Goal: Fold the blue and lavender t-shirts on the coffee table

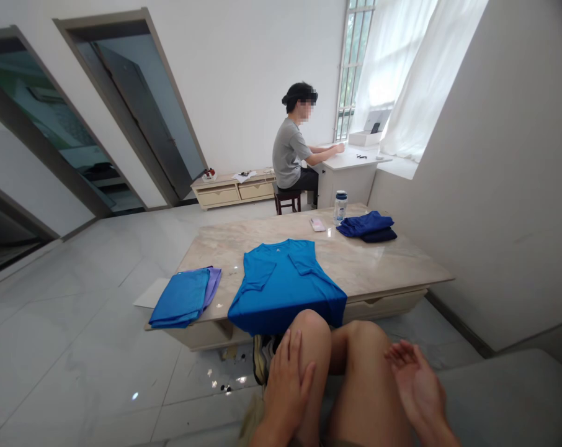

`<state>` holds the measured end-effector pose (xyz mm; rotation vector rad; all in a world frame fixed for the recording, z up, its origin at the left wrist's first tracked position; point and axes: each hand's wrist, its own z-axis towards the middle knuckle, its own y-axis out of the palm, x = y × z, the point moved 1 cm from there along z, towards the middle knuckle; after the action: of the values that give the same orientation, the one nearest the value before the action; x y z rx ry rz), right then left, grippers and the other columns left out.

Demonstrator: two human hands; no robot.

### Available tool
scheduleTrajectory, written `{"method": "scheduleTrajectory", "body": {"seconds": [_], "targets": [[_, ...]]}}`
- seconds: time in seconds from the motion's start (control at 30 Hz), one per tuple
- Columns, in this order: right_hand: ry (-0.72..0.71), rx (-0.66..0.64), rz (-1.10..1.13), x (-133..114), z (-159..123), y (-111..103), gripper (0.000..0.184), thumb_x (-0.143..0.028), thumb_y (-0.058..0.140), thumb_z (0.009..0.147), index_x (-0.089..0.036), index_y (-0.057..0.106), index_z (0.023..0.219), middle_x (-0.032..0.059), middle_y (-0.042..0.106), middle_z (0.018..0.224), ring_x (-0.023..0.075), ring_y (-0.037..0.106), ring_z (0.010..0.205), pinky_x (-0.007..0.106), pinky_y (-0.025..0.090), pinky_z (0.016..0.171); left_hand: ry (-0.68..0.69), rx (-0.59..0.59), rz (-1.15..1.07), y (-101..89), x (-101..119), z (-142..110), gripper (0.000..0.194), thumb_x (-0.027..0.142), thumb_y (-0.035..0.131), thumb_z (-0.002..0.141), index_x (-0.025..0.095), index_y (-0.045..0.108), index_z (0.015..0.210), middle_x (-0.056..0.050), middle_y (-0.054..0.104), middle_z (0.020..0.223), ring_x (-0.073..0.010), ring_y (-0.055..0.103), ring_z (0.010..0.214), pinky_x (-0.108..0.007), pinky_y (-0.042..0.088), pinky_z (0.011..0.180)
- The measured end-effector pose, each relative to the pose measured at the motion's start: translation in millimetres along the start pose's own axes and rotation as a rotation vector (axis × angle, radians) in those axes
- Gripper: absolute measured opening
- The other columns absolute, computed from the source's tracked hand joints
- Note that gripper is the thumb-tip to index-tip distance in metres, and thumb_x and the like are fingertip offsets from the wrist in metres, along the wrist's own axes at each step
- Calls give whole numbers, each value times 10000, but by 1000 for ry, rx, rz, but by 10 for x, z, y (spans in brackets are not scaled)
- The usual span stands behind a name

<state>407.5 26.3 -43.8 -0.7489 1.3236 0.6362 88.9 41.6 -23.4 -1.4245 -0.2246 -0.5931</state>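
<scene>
Head view. A blue shirt (285, 279) lies face up on the marble-topped table (383, 267), directly in front of the seated wearer; its neckline points to the far side, both sleeves lie inward over the chest, and its lower part hangs over the near edge. Left hand (286, 379): laid palm down on the left knee (313, 326), fingers extended and close together, thumb apart—a resting contact, with the shirt just beyond. Right hand (420, 385): palm upward beside the right knee (369, 338), fingers loosely curled and parted from the thumb, pinching nothing.

To the left of the shirt, a folded blue cloth (181, 298) partly covers a purple cloth (213, 285) at the table's corner. To the right, toward the far side, stand a clear bottle (340, 210) and, near it, a pink packet (317, 225) and dark blue clothes (367, 225).

Background: a person in a grey T-shirt (288, 158) sits on a stool (288, 198) at a white desk (350, 160)—forearms on its top—beside a low cabinet (219, 197).
</scene>
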Motion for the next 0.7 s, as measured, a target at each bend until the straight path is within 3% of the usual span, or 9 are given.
{"method": "scheduleTrajectory", "body": {"seconds": [0.13, 0.2, 0.27, 0.4, 0.5, 0.6, 0.7], "targets": [[250, -73, 659, -541, 77, 28, 392, -538, 700, 971, -273, 499, 763, -30, 448, 700, 193, 499, 648, 398, 544, 665, -8, -42, -7, -49, 43, 11, 712, 456, 490, 1093, 277, 384, 1774, -102, 399, 1814, -340, 425, 1657, -531, 420, 1329], [338, -117, 891, -615, 0, 109, 463, -448, 732, 990, -263, 396, 730, -61, 326, 679, 164, 405, 620, 358, 499, 640, -10, -68, -18, -81, 70, 16, 718, 456, 498, 1094, 264, 379, 1775, -105, 381, 1823, -342, 411, 1664, -540, 405, 1338], [464, -177, 1018, -501, -116, 196, 482, -382, 790, 945, -255, 378, 731, -71, 298, 679, 151, 373, 616, 338, 477, 625, -15, -82, -30, -112, 94, 15, 720, 453, 497, 1102, 247, 365, 1779, -114, 375, 1826, -341, 407, 1665, -543, 395, 1342], [744, -304, 1109, -49, -295, 250, 396, -361, 890, 836, -244, 512, 828, -64, 420, 738, 147, 476, 682, 313, 486, 639, -20, -83, -41, -147, 121, 11, 709, 449, 507, 1111, 240, 368, 1775, -122, 388, 1821, -340, 405, 1663, -541, 382, 1347], [776, -310, 1167, 134, -302, 219, 354, -381, 905, 834, -238, 595, 928, -66, 444, 756, 140, 499, 697, 304, 501, 658, -9, -63, -38, -147, 129, 14, 710, 436, 528, 1103, 248, 375, 1770, -127, 412, 1808, -341, 415, 1654, -544, 390, 1341], [782, -352, 1091, 147, -274, 292, 374, -417, 922, 791, -230, 653, 970, -42, 512, 793, 153, 529, 721, 317, 518, 658, 2, -37, -35, -133, 141, 14, 702, 432, 523, 1104, 246, 382, 1766, -134, 430, 1796, -341, 429, 1644, -544, 401, 1332], [699, -292, 928, -61, -274, 422, 363, -410, 935, 734, -236, 693, 942, -15, 578, 805, 175, 564, 729, 337, 540, 657, 0, -26, -29, -116, 152, 6, 700, 429, 521, 1103, 237, 388, 1763, -138, 434, 1793, -346, 439, 1637, -546, 405, 1329]]}}
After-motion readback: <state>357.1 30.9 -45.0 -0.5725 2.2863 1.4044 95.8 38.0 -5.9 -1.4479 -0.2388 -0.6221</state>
